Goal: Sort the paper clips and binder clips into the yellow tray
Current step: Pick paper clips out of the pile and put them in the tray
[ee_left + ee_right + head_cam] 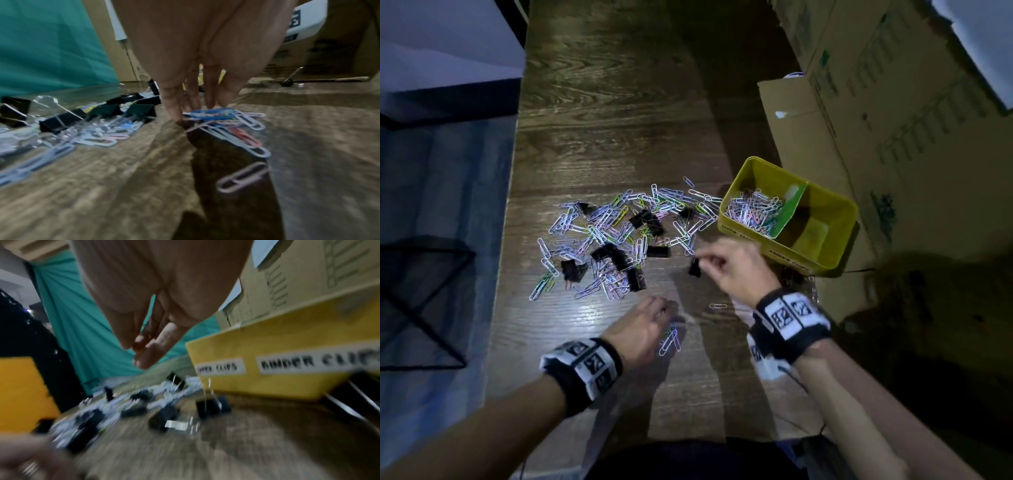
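A heap of coloured paper clips and black binder clips (613, 236) lies on the wooden table. To its right stands the yellow tray (792, 255) with a green divider; its left compartment holds paper clips (753, 210). My left hand (671, 317) pinches a small bunch of paper clips (669, 339) near the table's front; in the left wrist view the fingertips (209, 104) meet on that bunch (216, 113). My right hand (705, 260) hovers with loose fingers just above a lone binder clip (694, 268). The blurred right wrist view shows this hand (139, 352) holding nothing, beside the tray's labelled wall (287, 344).
Cardboard boxes (893, 102) stand close behind and right of the tray. A black wire frame (421, 301) sits off the table's left edge. One loose paper clip (717, 305) lies between my hands. Bare wood stretches beyond the heap.
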### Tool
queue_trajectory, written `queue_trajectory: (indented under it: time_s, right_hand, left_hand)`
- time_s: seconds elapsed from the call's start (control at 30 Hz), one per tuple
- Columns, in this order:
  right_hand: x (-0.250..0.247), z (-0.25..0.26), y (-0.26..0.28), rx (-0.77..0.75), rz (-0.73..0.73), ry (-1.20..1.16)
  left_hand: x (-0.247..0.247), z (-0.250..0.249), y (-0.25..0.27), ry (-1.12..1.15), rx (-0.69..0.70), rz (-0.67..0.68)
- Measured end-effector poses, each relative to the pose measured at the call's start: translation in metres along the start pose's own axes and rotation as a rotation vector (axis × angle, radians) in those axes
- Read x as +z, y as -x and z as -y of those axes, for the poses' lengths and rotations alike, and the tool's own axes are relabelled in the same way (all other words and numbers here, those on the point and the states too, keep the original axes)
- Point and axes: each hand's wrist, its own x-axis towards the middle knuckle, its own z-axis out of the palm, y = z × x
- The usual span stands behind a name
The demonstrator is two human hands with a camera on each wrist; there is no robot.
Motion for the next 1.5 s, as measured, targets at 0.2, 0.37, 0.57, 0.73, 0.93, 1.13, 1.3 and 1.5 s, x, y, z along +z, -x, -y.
queue_trajectory:
  time_s: [0.2,0.37,0.57,0.73,0.93,1.13,1.3,1.5]
  right_hand:
    - [0.066,-0.023,0.052,0.248,0.226,0.244]
    - [0.095,-0.003,0.069,0.268,0.237,0.198]
    - [0.128,0.022,0.072,0.180,0.317,0.189]
    - [0.132,0.034,0.066,0.215,0.253,0.293]
    - [0.126,0.038,0.064,0.256,0.296,0.180]
    - [0.131,0.024,0.057,0.345,0.271,0.069]
    - [0.132,0.019,0.052,0.401,0.182,-0.001]
    - [0.121,0.015,0.049,0.461,0.110,-0.163]
  left_hand:
    - [-0.001,0.005,0.031,0.050,-0.107,-0.066]
    - [0.007,0.015,0.063,0.185,-0.473,0.089]
    - [0.016,-0.023,0.034,0.262,-0.429,0.008]
    - [0.011,-0.015,0.016,0.036,-0.371,0.041]
    - [0.008,-0.012,0.015,0.014,-0.312,0.107]
    - [0.007,-0.009,0.020,0.062,-0.222,0.047]
    - [0.007,-0.012,0.020,0.014,-0.191,0.034]
    - [0.015,0.006,0.021,0.094,-0.201,0.014]
